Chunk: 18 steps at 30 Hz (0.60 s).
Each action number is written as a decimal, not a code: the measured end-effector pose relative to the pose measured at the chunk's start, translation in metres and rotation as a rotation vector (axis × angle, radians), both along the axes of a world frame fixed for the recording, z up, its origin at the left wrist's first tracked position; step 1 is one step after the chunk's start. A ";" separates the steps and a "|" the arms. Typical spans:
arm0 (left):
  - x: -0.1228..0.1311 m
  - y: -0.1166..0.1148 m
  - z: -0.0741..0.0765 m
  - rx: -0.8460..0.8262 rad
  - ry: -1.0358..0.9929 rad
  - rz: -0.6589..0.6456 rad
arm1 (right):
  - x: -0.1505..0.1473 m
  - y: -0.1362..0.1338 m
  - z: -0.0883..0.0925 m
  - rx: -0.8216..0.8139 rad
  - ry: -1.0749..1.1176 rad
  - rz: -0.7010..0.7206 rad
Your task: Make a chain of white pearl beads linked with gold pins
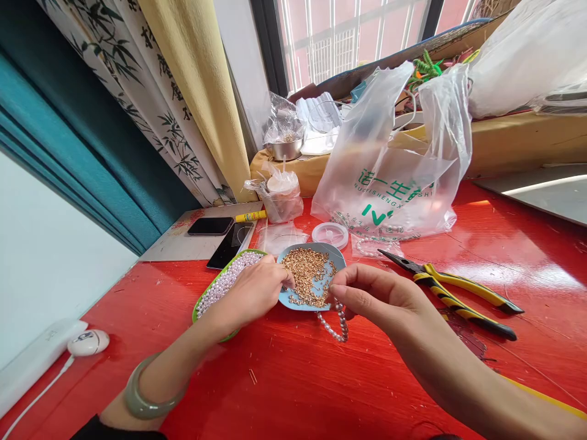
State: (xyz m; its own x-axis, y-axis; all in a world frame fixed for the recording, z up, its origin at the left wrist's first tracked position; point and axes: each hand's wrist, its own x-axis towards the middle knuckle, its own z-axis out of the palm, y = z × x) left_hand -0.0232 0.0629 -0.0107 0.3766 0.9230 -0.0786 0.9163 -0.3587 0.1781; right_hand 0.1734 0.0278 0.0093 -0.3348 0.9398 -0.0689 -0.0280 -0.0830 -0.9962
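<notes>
My right hand (380,296) pinches a strand of silvery beads (338,335) between thumb and forefinger, and the strand hangs in a loop below the fingertips. My left hand (257,284) reaches over the left rim of a blue dish (306,308), its fingers bent and closed. Whatever those fingertips hold, if anything, is too small to make out. Small gold beads (305,269) are spread in the dish. Beneath my left hand and forearm, partly covered by them, lies a green tray (196,313) of pale lilac pearl beads (224,284).
Long-nose pliers (458,296) with yellow-black handles lie right of my right hand. Behind the dish are a clear round lid (330,234) and a plastic bag (385,189) with green print. Two phones (210,226) rest at the back left. Two thin pins (252,376) lie on the red table (293,397).
</notes>
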 end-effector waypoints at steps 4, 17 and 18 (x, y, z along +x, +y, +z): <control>0.003 0.000 0.004 -0.014 0.012 -0.020 | 0.001 0.001 0.003 0.012 0.011 -0.024; 0.001 0.003 -0.003 -0.073 -0.073 0.012 | -0.001 0.001 0.001 0.003 0.017 -0.002; 0.001 0.004 -0.004 -0.074 -0.076 0.023 | -0.001 0.000 0.002 0.005 0.013 -0.006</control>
State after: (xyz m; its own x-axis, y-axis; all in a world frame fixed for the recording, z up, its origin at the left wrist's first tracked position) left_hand -0.0218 0.0665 -0.0143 0.3631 0.9241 -0.1192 0.9068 -0.3211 0.2731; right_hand 0.1721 0.0280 0.0109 -0.3302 0.9420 -0.0596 -0.0415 -0.0775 -0.9961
